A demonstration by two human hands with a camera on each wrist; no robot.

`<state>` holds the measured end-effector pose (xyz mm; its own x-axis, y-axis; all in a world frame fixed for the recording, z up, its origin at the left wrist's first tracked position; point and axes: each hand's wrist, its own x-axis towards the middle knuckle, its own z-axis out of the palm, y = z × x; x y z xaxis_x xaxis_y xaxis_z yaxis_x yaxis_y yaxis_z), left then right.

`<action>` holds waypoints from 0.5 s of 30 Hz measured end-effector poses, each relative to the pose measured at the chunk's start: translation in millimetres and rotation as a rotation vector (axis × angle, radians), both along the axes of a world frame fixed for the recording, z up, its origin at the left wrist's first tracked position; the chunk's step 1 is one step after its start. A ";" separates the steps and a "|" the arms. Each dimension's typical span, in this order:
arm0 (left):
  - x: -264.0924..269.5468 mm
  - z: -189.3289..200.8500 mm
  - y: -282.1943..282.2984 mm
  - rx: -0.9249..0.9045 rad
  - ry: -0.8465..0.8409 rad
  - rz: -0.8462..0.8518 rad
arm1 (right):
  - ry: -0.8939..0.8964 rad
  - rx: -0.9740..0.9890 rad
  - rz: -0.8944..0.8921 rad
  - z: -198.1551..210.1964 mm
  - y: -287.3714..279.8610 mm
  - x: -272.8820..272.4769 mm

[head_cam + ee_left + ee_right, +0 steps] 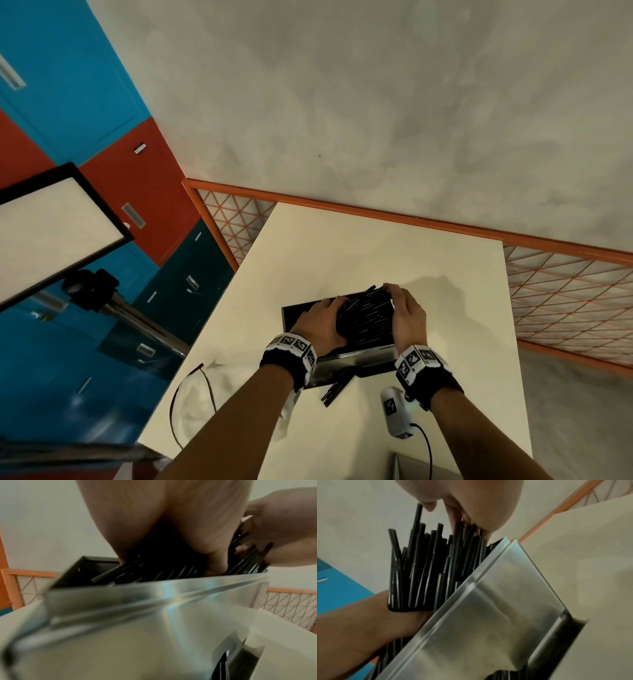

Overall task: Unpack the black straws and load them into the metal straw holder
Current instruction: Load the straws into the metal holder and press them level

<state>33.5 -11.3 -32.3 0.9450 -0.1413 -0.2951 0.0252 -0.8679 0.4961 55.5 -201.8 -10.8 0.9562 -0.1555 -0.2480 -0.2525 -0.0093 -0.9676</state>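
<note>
Straws (pixel 368 320), black and glossy, unevenly bunched over shiny metal holder (pixel 356 358), left hand (pixel 320 325) and right hand (pixel 407 317) each curled around them.

The open top of the shiny rectangular metal straw holder (pixel 356 358) is filled at its right by a loose bundle of thin black straws (pixel 368 320), with the left hand (pixel 320 323) and right hand (pixel 407 317) flanking it. Its left end (pixel 294 313) shows room. Bare cream tabletop (pixel 359 246) lies beyond; a white handheld device (pixel 394 416) lies near right.
</note>
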 end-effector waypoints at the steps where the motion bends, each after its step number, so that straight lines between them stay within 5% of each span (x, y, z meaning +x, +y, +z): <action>1: -0.7 -2.3 3.9 0.005 0.003 0.003 | -0.003 0.007 0.005 -1.6 -0.1 0.1; 7: -11.6 -7.8 14.9 -0.076 -0.001 -0.007 | -0.147 -0.343 0.248 -13.4 10.0 -7.1; 11: -22.8 -4.4 13.2 -0.124 -0.136 -0.027 | -0.180 -0.347 0.170 -11.3 4.7 -4.2; 15: -35.1 -10.0 10.5 0.101 -0.294 -0.104 | -0.188 -0.483 0.346 -18.6 11.4 -5.0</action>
